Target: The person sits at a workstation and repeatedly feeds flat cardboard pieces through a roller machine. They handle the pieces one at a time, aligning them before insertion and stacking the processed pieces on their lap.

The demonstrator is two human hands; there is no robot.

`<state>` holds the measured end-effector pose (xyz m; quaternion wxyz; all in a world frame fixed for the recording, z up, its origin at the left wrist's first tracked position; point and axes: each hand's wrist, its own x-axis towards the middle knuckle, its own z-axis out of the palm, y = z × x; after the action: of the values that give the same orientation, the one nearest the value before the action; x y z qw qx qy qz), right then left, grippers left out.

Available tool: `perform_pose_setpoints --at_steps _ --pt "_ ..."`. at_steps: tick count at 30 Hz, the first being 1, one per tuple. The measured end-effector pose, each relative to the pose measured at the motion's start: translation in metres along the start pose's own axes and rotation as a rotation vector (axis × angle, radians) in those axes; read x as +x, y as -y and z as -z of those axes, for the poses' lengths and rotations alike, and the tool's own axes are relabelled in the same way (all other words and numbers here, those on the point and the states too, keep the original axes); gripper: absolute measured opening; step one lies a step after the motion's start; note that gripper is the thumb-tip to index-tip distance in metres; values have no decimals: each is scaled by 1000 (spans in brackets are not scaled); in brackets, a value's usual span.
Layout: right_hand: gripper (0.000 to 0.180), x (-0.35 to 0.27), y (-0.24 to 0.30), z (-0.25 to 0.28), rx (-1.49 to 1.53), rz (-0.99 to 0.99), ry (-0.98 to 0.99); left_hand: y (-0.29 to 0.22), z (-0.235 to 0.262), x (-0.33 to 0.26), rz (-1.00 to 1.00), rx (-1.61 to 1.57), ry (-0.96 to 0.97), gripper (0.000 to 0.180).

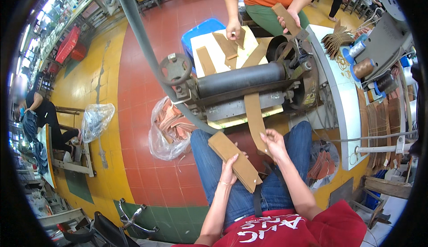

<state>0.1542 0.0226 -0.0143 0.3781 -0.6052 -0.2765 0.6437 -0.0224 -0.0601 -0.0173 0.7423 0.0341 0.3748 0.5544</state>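
Observation:
My left hand (229,169) is closed round a stack of tan leather strips (236,161) above my lap. With its fingers pinched, my right hand (273,142) grips the near end of a single leather strip (254,115). The far end of that strip runs into the roller machine (240,79), under its dark cylinder, and the strip bends down toward my fingers. Behind the roller, several more strips (206,60) lie on a pale yellow board (200,41). A co-worker's hand (233,29) touches pieces there, while the co-worker's other hand (289,21) holds some strips.
A handwheel (175,69) and a grey pole (142,37) stand at the machine's left. To the right is a white table (341,108) with thread spools (363,68) and bundled strips (337,41). A plastic bag of reddish pieces (171,128) sits on the floor at left.

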Motion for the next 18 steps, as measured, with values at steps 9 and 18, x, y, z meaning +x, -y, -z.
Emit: perform_pose_setpoints --at_steps 9,18 --pt "36 36 28 -28 220 137 -5 -5 1 7 -8 19 28 64" --pt "58 -24 -36 -3 281 -429 54 -3 0 4 15 -47 53 63"
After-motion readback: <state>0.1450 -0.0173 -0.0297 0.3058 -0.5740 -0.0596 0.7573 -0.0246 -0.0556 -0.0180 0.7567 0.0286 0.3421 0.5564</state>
